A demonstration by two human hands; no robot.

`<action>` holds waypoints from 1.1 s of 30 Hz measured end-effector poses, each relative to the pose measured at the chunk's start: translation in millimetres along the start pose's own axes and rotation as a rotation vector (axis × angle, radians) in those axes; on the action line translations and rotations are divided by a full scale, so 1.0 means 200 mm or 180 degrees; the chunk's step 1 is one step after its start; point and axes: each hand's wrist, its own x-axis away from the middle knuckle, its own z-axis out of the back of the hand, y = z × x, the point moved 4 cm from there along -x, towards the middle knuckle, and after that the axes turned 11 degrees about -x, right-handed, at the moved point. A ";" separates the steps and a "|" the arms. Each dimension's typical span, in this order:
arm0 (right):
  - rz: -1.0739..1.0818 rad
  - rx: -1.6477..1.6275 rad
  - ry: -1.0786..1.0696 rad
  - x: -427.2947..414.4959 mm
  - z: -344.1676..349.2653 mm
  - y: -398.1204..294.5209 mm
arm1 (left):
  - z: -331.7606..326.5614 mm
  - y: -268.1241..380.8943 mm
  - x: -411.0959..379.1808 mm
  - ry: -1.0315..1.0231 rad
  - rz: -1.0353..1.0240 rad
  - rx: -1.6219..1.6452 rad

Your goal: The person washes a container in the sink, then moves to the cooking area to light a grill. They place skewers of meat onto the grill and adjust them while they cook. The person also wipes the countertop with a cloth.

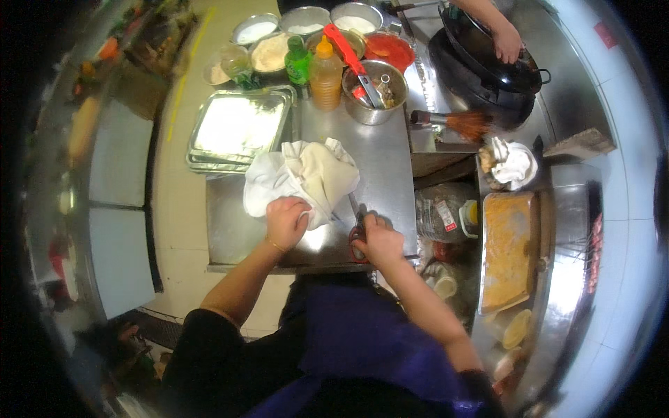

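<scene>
A crumpled white cloth (306, 177) lies in a heap on the stainless steel counter (387, 180) before me. My left hand (288, 222) grips its near edge, with the fingers curled into the fabric. Right of the cloth, my right hand (381, 237) is around a pair of scissors with red and dark handles (357, 241). The scissor blades point away from me, close to the cloth's right side. How far the blades are spread cannot be made out.
Metal trays (240, 128) sit at the counter's left. Behind are an orange-capped bottle (325, 78), a green bottle (298, 65), bowls of powder (269, 52) and a steel pot (368, 115) holding a red-handled tool. Another person's hand (507, 44) touches a black wok (473, 57) beside a brush (465, 123).
</scene>
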 end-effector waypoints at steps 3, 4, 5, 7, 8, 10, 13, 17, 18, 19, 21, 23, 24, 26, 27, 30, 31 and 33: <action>-0.0453 0.0279 -0.0057 -0.05 -0.04 0.05 | -0.06 -0.07 0.01 -0.0435 0.0146 0.0099; -0.0605 -0.0049 -0.0096 -0.05 -0.02 0.07 | -0.08 -0.08 0.00 -0.0510 0.0144 0.0042; -0.0767 -0.0379 -0.0125 -0.02 0.02 0.11 | -0.09 -0.08 0.01 -0.0588 0.0134 -0.0010; -0.0984 -0.1018 -0.0218 0.05 0.12 0.18 | -0.14 -0.12 0.07 -0.0451 0.0206 0.0086; -0.1139 -0.1575 -0.0226 0.09 0.08 0.30 | -0.09 -0.09 0.05 -0.0287 0.0215 0.0078; -0.1303 -0.2714 -0.0293 0.13 0.15 0.39 | -0.03 -0.06 0.03 -0.0242 0.0268 0.0087; -0.1448 -0.5304 -0.0151 -0.11 0.48 0.19 | -0.01 -0.06 0.03 -0.0465 0.0366 -0.0044; -0.1470 -0.4260 0.0109 -0.62 0.70 0.15 | 0.00 -0.06 0.00 -0.0398 0.0317 0.0018; -0.1656 -0.4334 0.0205 -0.75 0.74 0.14 | 0.01 -0.06 -0.02 -0.0390 0.0303 0.0048; -0.1857 -0.4423 0.0281 -0.86 0.76 0.13 | 0.03 -0.06 -0.02 -0.0403 0.0301 0.0060; -0.1945 -0.4133 0.0082 -1.02 0.80 0.15 | -0.02 -0.07 0.01 -0.0492 0.0316 -0.0012; -0.1634 -0.4238 0.0707 -1.06 0.80 0.22 | -0.02 -0.06 0.01 -0.0431 0.0260 -0.0081; -0.1305 -0.4180 0.0834 -1.05 0.82 0.17 | 0.03 -0.04 -0.01 -0.0330 0.0256 -0.0131; -0.0932 -0.3489 0.1073 -0.93 0.80 0.16 | 0.05 -0.04 -0.01 -0.0237 0.0096 -0.0162; -0.0738 -0.3133 0.1205 -0.85 0.79 0.17 | 0.04 -0.03 -0.04 -0.0280 0.0130 -0.0247; -0.0671 -0.2742 0.0968 -0.52 0.59 0.37 | 0.02 0.05 -0.30 -0.1052 0.0314 -0.0591; -0.0601 -0.2813 0.0948 -0.41 0.52 0.43 | -0.04 0.07 -0.37 -0.1748 0.0472 -0.0762; -0.1109 -0.2952 0.0929 -0.17 0.44 0.47 | -0.19 0.10 -0.47 -0.1740 0.0524 -0.0537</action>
